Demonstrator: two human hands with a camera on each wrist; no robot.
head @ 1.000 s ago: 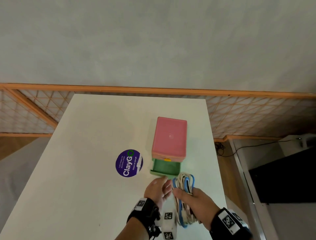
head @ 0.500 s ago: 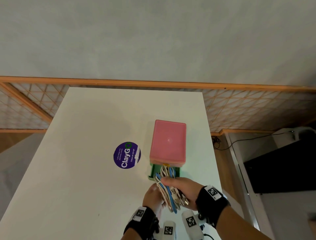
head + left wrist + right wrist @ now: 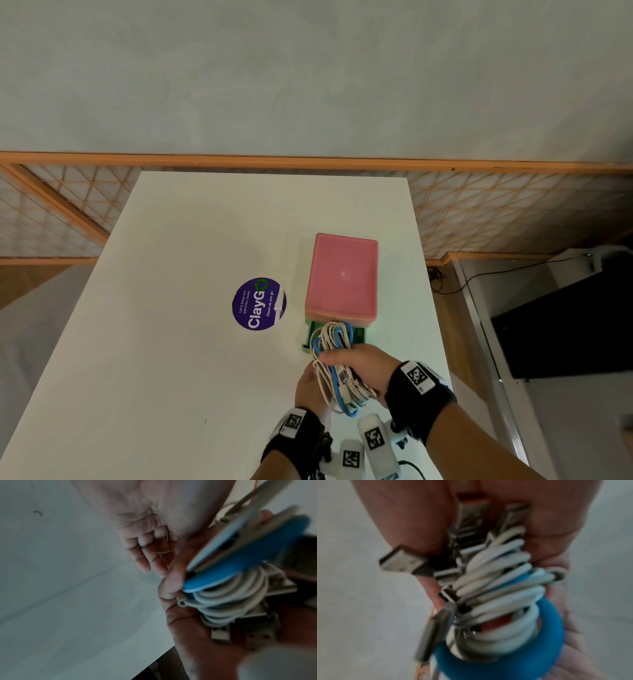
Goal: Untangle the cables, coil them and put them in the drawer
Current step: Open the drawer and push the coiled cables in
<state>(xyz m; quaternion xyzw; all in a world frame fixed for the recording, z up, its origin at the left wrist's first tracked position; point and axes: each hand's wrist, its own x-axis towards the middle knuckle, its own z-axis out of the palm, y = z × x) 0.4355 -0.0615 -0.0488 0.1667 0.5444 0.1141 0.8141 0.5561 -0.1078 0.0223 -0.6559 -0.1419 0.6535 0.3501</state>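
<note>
Now R hand [image 3: 363,363] fist-tight round coiled cables [image 3: 334,368], L hand [image 3: 310,390] slack.

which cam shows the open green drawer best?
Head view. It shows the green drawer pulled out from under the pink box, with the cable bundle in the right hand over it. Neither wrist view shows the drawer: both are filled by blurred cables, hands and table.
</note>
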